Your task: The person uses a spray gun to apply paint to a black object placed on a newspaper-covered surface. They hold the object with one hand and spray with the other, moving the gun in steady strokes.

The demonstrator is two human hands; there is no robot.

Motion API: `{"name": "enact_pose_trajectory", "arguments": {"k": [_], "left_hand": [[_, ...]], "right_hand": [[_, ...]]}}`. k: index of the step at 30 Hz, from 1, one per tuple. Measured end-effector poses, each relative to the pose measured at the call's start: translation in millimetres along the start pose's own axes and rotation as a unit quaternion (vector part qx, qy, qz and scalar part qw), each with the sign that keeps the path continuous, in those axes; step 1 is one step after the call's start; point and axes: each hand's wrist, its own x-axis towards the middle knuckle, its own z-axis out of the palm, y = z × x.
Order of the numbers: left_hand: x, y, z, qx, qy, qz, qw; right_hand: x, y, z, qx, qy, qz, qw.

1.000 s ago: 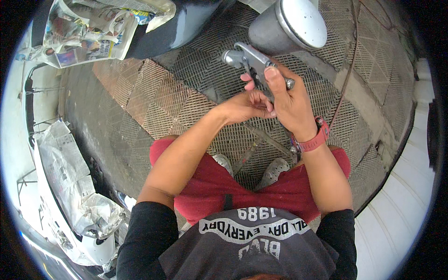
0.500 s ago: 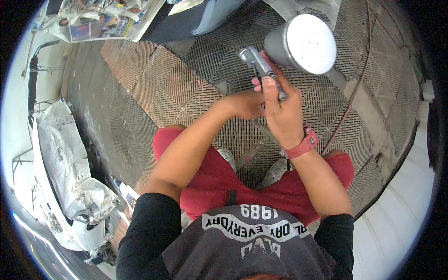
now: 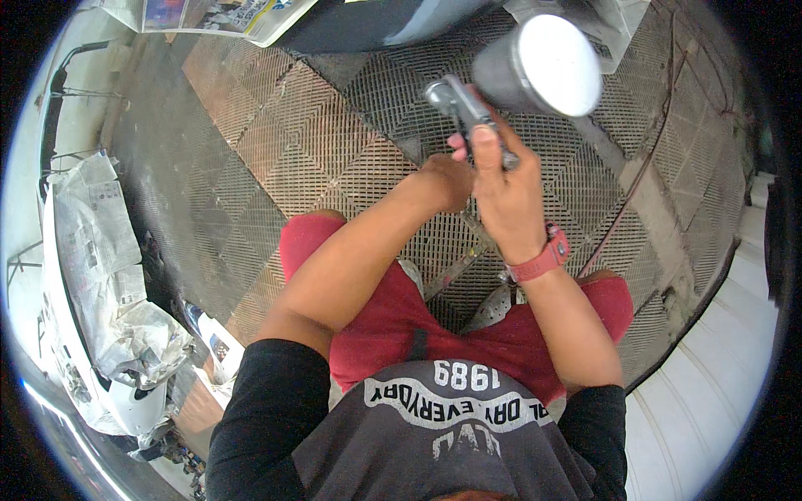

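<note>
Head camera: I see the right hand (image 3: 508, 200) wrapped around a silver spray gun (image 3: 469, 104), up above the floor (image 3: 334, 134) full of little holes, with a big gray cup (image 3: 508, 73) beside it. The left hand (image 3: 451, 181) is curled close by, but I can't tell if it holds anything.

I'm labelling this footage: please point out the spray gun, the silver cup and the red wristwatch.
Spray gun (image 3: 467, 102), head view: metal body.
Silver cup (image 3: 545, 65), head view: pale round end.
Red wristwatch (image 3: 540, 261), head view: strap.
</note>
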Motion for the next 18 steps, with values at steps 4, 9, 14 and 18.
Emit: {"name": "enact_pose_trajectory", "arguments": {"k": [4, 9, 14, 18], "left_hand": [[0.4, -16.4, 14.3, -0.025, 0.032, 0.048, 0.998], [6.2, -26.5, 13.2, -0.017, 0.026, 0.061, 0.998], [6.8, -17.2, 0.7, -0.022, 0.050, 0.060, 0.997], [69.4, -50.1, 82.6, -0.055, 0.208, 0.127, 0.968]], "right_hand": [[-10.5, -11.9, -17.7, -0.030, 0.053, -0.019, 0.998], [-28.2, -30.9, -18.9, -0.051, 0.078, -0.024, 0.995], [-28.2, -40.6, -3.0, -0.074, 0.027, -0.014, 0.997], [-17.3, -49.3, 31.7, -0.041, -0.024, 0.001, 0.999]]}}
